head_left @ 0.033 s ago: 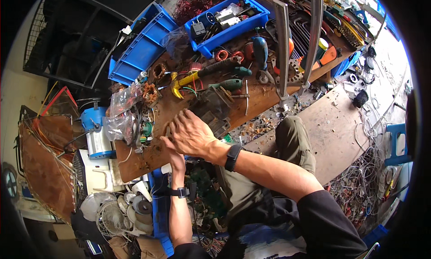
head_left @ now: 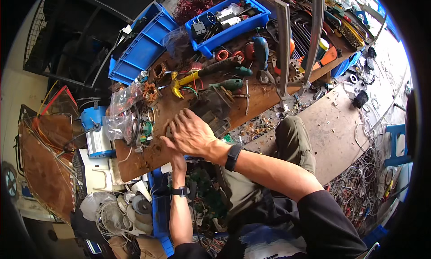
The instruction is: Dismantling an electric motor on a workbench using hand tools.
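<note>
My right hand [head_left: 192,132] lies over my left hand [head_left: 174,152] at the near edge of the wooden bench [head_left: 265,95]. The right fingers are curled and pressed together. Most of the left fingers are hidden beneath them; the part that shows presses against the right hand. Whatever they grip is covered. Just beyond the right hand rests a dark, boxy part [head_left: 214,105], its kind unclear. Behind it lie a yellow-headed hammer [head_left: 182,83] with a dark handle, a green-handled tool [head_left: 231,84] and a thin metal rod [head_left: 247,97] with a crossbar.
Copper coils [head_left: 150,92] and plastic bags [head_left: 122,126] crowd the bench's left side. Farther back sits a blue bin [head_left: 233,27] of parts, near two upright metal bars [head_left: 283,48]. Scraps litter the floor board [head_left: 334,124] at right; tangled cables [head_left: 354,180] lie beside it.
</note>
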A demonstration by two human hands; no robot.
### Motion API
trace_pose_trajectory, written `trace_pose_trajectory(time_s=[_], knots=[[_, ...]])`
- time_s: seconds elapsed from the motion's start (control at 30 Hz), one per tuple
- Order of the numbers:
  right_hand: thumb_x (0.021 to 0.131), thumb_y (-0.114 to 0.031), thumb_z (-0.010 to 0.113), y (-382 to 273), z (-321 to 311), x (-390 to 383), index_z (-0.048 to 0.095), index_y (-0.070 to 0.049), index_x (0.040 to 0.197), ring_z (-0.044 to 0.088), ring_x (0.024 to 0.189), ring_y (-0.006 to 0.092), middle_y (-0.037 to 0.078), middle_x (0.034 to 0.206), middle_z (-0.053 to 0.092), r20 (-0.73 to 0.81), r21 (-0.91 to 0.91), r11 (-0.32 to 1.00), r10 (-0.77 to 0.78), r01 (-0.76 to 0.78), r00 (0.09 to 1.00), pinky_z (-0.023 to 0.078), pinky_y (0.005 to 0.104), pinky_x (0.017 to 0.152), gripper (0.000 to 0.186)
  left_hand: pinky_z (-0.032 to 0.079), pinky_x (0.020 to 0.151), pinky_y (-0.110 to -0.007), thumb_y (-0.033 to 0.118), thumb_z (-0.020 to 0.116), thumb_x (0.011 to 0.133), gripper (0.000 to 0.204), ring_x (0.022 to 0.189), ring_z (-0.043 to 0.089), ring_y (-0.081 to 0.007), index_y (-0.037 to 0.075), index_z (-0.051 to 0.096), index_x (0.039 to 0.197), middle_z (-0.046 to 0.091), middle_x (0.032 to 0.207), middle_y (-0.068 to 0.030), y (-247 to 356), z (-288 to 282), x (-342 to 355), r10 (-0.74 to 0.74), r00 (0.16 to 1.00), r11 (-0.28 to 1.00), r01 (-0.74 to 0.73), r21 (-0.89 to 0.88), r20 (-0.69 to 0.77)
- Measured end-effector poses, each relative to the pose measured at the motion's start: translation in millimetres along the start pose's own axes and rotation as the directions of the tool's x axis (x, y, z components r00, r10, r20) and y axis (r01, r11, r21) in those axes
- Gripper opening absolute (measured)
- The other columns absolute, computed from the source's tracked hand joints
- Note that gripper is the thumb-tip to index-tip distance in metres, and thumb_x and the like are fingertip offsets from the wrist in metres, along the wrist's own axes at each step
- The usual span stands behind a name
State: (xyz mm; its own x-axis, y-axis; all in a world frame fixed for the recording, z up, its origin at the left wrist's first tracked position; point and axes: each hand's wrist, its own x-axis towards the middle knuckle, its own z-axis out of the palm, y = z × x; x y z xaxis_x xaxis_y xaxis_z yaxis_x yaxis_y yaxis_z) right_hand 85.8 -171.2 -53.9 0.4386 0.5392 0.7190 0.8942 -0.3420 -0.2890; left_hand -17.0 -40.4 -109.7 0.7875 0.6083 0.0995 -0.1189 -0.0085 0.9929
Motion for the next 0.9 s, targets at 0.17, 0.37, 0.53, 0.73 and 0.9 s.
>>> trace_pose_trajectory(time_s=[0.17,0.37,0.53,0.73,0.9], knots=[[0.105,-0.052,0.050,-1,2,-3,0.074,0.004,0.098,0.069,0.101,0.0345,0.019,0.099,0.073,0.011,-0.012,1.000,-0.003,0.003,1.000,0.048,0.0442,0.103,0.061,0.034,0.114,-0.038,0.049,0.030,0.117,0.063,0.135,0.046,-0.0217,-0.004,0.038,0.151,0.048,0.149,-0.0111,-8,-15,-4,0.394,0.907,0.748,-0.412,0.520,0.151],[0.104,-0.050,0.048,5,3,-2,0.074,0.003,0.092,0.069,0.099,0.0351,0.021,0.098,0.074,-0.059,-0.009,0.999,-0.038,0.038,0.998,0.047,0.0440,0.102,0.060,0.040,0.070,-0.034,0.042,0.044,0.116,0.053,0.084,0.046,-0.0116,-0.004,0.055,0.095,0.054,0.083,-0.0033,10,-19,5,0.382,0.919,0.722,-0.363,0.589,0.099],[0.103,-0.048,0.049,5,7,-2,0.073,0.003,0.091,0.069,0.097,0.0348,0.020,0.096,0.073,-0.095,-0.033,0.998,-0.056,0.053,0.994,0.047,0.0433,0.100,0.059,0.034,0.065,-0.031,0.038,0.051,0.115,0.050,0.081,0.038,-0.0087,-0.003,0.049,0.086,0.042,0.077,0.0014,6,-16,4,0.411,0.911,0.776,-0.374,0.508,0.044],[0.103,-0.051,0.053,2,0,-1,0.072,0.003,0.096,0.068,0.099,0.0344,0.019,0.097,0.072,0.023,-0.012,0.999,-0.039,0.039,0.999,0.049,0.0440,0.103,0.058,0.044,0.076,-0.032,0.027,0.045,0.117,0.042,0.091,0.049,-0.0108,-0.008,0.062,0.101,0.064,0.091,-0.0024,8,-30,5,0.278,0.960,0.815,-0.258,0.519,0.041],[0.101,-0.049,0.052,7,7,-2,0.068,0.001,0.083,0.063,0.087,0.0340,0.018,0.081,0.066,-0.165,-0.008,0.997,-0.080,0.079,0.983,0.045,0.0407,0.086,0.056,0.046,0.077,-0.032,0.027,0.039,0.118,0.045,0.091,0.052,-0.0110,-0.008,0.064,0.102,0.068,0.095,-0.0039,20,-33,14,0.154,0.987,0.766,-0.148,0.626,0.045]])
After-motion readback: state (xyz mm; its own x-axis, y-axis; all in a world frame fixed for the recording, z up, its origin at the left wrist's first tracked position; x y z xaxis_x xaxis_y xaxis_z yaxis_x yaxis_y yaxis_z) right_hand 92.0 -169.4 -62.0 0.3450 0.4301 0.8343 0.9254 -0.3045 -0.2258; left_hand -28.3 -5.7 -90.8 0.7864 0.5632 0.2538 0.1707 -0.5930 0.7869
